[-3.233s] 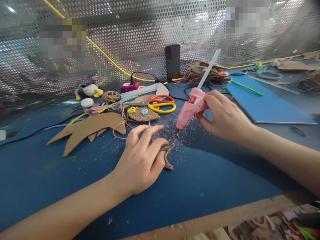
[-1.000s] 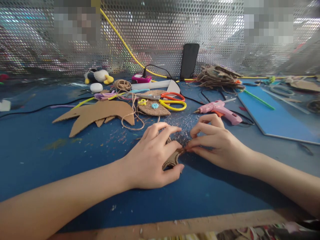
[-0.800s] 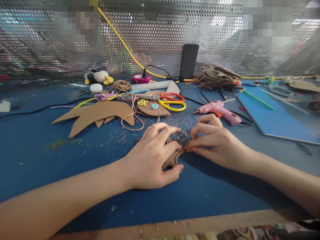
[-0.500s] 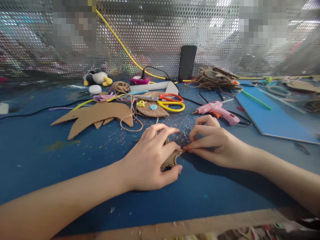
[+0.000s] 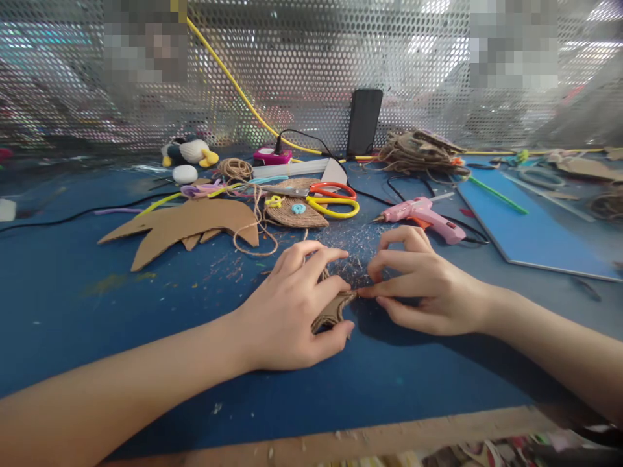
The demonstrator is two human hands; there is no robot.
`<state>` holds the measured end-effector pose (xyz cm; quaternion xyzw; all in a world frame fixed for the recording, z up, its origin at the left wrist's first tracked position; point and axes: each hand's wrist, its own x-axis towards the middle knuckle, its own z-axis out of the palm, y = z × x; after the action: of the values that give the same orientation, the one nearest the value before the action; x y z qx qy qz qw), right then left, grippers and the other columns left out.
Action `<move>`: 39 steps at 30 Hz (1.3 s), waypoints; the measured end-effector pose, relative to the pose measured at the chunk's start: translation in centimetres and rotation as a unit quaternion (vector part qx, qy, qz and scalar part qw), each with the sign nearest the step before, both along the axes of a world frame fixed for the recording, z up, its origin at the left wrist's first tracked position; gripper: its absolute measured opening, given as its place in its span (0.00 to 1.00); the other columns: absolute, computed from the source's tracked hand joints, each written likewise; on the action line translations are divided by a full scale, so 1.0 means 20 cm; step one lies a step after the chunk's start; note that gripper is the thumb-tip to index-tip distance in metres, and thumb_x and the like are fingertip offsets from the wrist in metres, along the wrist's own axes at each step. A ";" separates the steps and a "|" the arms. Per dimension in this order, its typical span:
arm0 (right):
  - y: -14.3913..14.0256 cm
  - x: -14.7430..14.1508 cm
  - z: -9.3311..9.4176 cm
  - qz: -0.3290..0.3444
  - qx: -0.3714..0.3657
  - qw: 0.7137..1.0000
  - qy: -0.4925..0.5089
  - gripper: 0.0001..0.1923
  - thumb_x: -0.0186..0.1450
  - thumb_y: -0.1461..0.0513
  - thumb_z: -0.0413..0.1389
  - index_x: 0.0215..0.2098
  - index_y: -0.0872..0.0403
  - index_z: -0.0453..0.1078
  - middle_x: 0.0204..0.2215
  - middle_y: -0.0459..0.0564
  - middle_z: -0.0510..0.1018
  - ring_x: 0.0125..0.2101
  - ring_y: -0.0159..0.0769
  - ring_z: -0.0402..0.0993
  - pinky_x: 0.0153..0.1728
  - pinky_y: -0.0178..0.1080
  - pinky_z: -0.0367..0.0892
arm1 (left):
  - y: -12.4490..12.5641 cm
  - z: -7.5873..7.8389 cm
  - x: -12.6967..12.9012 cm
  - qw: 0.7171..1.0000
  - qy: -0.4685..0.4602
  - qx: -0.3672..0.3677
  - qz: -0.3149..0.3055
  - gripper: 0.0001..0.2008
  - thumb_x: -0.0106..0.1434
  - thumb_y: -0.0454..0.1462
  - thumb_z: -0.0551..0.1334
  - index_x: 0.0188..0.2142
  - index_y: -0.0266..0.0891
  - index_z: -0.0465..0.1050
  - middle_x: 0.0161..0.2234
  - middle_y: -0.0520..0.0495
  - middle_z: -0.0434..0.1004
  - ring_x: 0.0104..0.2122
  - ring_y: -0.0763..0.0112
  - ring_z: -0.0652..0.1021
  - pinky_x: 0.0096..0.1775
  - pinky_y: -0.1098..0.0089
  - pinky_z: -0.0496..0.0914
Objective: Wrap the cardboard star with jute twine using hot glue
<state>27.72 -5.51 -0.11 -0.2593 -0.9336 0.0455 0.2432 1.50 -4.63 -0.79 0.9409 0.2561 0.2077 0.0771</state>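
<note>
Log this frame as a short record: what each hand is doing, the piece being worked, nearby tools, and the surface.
left hand: pressing down on the twine piece, grip closed on it
right hand: fingertips pinching the piece's right tip
twine piece: small, brown, twine-wrapped, mostly hidden under the left hand
glue gun: pink, lying on the mat behind the right hand, untouched
scissors: orange and yellow handles, on a woven disc
cardboard cutout: flat, to the left
mat: blue, littered with scraps

Small brown twine-wrapped cardboard piece (image 5: 335, 309), pointed at its right tip, lying flat on blue tabletop (image 5: 146, 311), mostly covered, pinched at both ends by fingers (image 5: 335, 329).
</note>
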 end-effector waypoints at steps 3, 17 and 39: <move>0.00 0.00 0.00 0.003 -0.028 1.000 0.003 0.10 0.65 0.67 0.57 0.38 0.51 0.81 0.36 0.51 0.77 0.48 0.45 0.63 0.53 0.54 0.59 | 0.00 0.00 0.00 1.000 0.000 0.002 -0.001 0.18 0.65 0.44 0.63 0.49 0.37 0.78 0.61 0.36 0.67 0.60 0.44 0.62 0.61 0.43 0.62; 0.00 -0.02 -0.01 -0.038 0.051 0.998 0.016 0.11 0.67 0.65 0.58 0.45 0.48 0.78 0.42 0.52 0.76 0.47 0.44 0.64 0.53 0.52 0.61 | 0.00 0.00 -0.01 0.998 0.019 -0.015 0.056 0.15 0.55 0.34 0.57 0.43 0.37 0.72 0.60 0.36 0.67 0.60 0.44 0.63 0.61 0.44 0.60; -0.02 -0.04 -0.03 -0.048 0.120 0.990 -0.050 0.11 0.67 0.66 0.58 0.46 0.49 0.76 0.46 0.52 0.77 0.52 0.49 0.62 0.52 0.53 0.63 | 0.01 0.01 -0.01 0.998 0.020 -0.040 0.041 0.12 0.55 0.34 0.59 0.41 0.38 0.70 0.57 0.37 0.68 0.59 0.48 0.63 0.62 0.47 0.60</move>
<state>27.01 -5.98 -0.79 -0.2746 -0.9298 -0.0921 0.2273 1.28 -4.51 -0.53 0.9296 0.3043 0.1814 0.1014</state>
